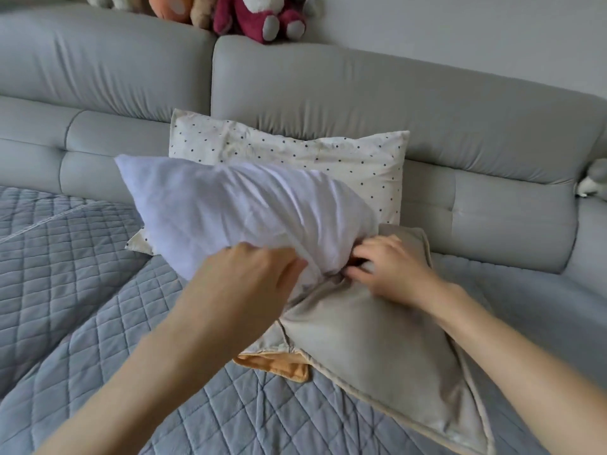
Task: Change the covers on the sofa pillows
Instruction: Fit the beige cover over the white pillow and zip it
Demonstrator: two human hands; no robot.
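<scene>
Grey sofa cushions back a white pillow insert, half inside a beige cover. Left hand grips the insert; right hand pinches the cover's opening. Behind the insert leans a dotted pillow.

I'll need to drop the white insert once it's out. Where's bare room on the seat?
Free: the quilted throw left of the white insert, out to the sofa back, and the strip right of the beige cover. Crowded: the middle, where the left hand, right hand, polka-dot pillow and orange cover bunch together.
</scene>
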